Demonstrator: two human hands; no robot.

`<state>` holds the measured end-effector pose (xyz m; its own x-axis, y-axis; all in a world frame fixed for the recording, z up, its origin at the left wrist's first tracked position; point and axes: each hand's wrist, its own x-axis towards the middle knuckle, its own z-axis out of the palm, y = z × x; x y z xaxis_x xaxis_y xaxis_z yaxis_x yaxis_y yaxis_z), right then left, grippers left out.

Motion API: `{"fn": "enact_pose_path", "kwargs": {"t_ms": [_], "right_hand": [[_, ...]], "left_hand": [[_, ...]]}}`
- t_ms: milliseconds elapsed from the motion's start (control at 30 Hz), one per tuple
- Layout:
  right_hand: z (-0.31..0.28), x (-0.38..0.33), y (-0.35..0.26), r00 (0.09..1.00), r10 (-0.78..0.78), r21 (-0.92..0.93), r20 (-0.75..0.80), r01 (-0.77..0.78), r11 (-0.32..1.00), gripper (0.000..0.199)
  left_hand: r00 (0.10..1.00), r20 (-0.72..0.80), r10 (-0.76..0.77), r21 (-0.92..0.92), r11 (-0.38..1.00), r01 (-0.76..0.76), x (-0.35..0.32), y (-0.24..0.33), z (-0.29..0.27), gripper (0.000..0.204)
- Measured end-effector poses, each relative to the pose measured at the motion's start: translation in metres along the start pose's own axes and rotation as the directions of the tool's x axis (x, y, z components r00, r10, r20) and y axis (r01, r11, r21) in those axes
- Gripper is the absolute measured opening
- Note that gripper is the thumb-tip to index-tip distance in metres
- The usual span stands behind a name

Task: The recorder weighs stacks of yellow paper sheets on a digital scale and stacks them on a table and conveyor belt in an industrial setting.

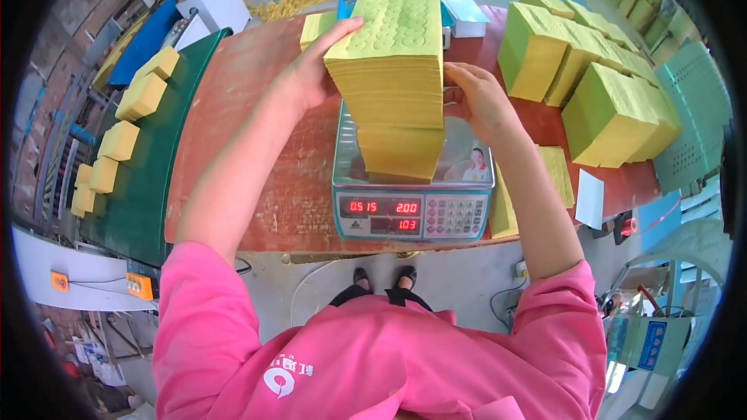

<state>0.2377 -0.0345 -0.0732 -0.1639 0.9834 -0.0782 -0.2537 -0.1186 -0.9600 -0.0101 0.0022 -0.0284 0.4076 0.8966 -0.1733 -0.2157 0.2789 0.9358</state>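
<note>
A tall stack of yellow paper sheets [389, 85] rises over the pan of a digital scale [346, 167]. Rows of curved marks are punched into its top sheet. Its upper part juts out past a narrower lower part, which stands on the pan. My left hand [315, 66] grips the upper part's left side, thumb at the top edge. On the opposite side, the fingers of my right hand [478, 97] are bent against the paper, their tips partly hidden behind it. Red digits glow on the scale's display, left of its keypad.
Several yellow paper stacks [615, 113] fill the right of the red table [241, 155]; another [554, 175] sits beside the scale, behind my right forearm. Small yellow bundles [119, 141] lie along a green belt [148, 163] on the left. A white box [467, 19] stands beyond the scale.
</note>
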Motion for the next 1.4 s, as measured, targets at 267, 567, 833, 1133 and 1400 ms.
{"fn": "enact_pose_path", "kwargs": {"t_ms": [267,567,833,1133,1400], "right_hand": [[0.006,-0.012,-0.004,0.998,-0.018,0.004,-0.066,0.018,1.000,0.033],[0.015,-0.019,0.002,0.986,-0.047,-0.067,-0.158,0.037,0.997,0.031],[0.016,-0.018,0.006,0.982,-0.083,-0.153,-0.168,0.057,0.987,0.029],[0.001,-0.011,0.038,0.937,-0.186,-0.267,-0.295,0.106,0.958,0.049],[0.031,0.026,0.051,0.974,-0.120,0.119,-0.194,0.145,0.982,0.067]], "left_hand": [[0.998,0.045,0.046,0.044,0.998,-0.048,0.002,-0.006,-0.004,0.061],[0.999,0.004,0.037,0.151,0.988,-0.037,-0.009,-0.004,0.001,0.068],[0.996,-0.031,0.087,0.243,0.967,-0.077,-0.009,-0.008,0.002,0.070],[0.941,-0.211,0.266,0.394,0.904,-0.167,0.002,-0.032,-0.016,0.074],[0.856,0.014,0.517,0.140,0.846,-0.514,0.053,-0.085,-0.008,0.051]]}}
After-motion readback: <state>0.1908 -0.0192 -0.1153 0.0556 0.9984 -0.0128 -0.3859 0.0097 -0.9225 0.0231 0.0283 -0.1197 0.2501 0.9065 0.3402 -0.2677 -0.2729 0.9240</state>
